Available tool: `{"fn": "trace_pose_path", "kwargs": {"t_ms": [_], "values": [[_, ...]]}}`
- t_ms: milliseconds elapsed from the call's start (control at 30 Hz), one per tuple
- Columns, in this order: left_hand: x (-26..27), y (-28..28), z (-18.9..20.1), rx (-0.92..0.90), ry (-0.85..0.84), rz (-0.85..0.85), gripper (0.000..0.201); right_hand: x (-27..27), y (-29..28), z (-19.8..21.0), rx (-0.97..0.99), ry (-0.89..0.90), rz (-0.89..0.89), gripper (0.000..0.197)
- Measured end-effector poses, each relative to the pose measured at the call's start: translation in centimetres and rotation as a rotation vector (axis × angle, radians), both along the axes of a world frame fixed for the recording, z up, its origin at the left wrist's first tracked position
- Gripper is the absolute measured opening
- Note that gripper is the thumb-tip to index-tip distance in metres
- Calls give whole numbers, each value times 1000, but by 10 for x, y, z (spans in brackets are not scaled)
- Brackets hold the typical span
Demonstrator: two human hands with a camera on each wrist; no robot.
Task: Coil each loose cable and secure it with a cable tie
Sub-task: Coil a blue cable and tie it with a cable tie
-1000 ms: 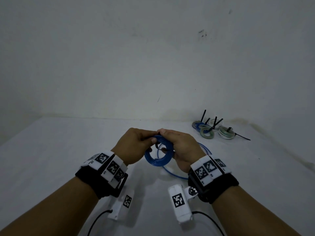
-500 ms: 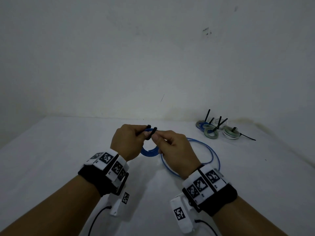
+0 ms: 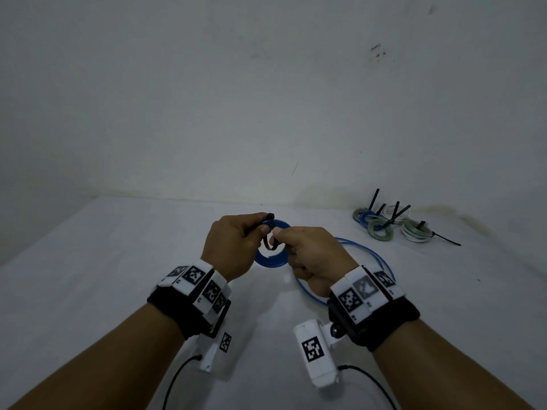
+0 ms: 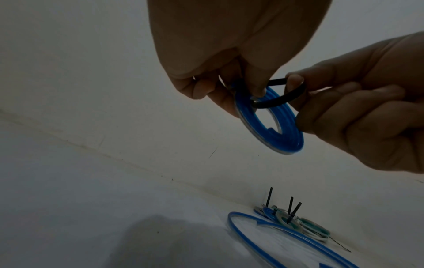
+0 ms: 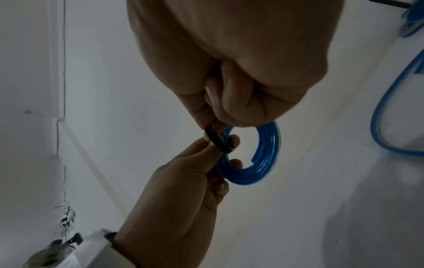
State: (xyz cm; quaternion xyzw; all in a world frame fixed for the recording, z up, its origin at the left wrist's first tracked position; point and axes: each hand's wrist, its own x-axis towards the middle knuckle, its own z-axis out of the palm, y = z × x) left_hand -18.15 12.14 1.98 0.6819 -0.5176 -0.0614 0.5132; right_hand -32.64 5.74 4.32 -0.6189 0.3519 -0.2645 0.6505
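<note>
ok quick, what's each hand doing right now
Left hand: closed, holding the blue cable coil and black cable tie.
Right hand: closed, pinching the cable tie's loop.

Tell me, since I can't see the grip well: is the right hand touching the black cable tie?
Touching. The left wrist view shows the right hand pinching the looped black cable tie beside the blue coil.

Plain white surface [image 3: 88, 291] butted up against a wall. Lying on it: a loose blue cable [image 3: 381, 261] in a big open loop, plus a cluster of tied coils [image 3: 390, 224] at the far right, black tie tails poking up.
</note>
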Motion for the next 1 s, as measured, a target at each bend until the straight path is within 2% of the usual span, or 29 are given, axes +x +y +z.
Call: {"fn": "trace_pose_path", "kwargs": {"t_ms": [167, 533, 700, 1000], "values": [[0, -1, -1, -11, 49, 23, 24, -3, 0, -3, 10, -20, 34, 24], [-4, -1, -9, -2, -99, -14, 22, -7, -1, -3, 53, -32, -16, 21], [-3, -3, -9, -3, -63, 11, 23, -9, 0, -4, 52, -16, 3, 22], [-5, -1, -11, -4, -241, 11, 26, -10, 0, -5, 87, -11, -12, 20]]}}
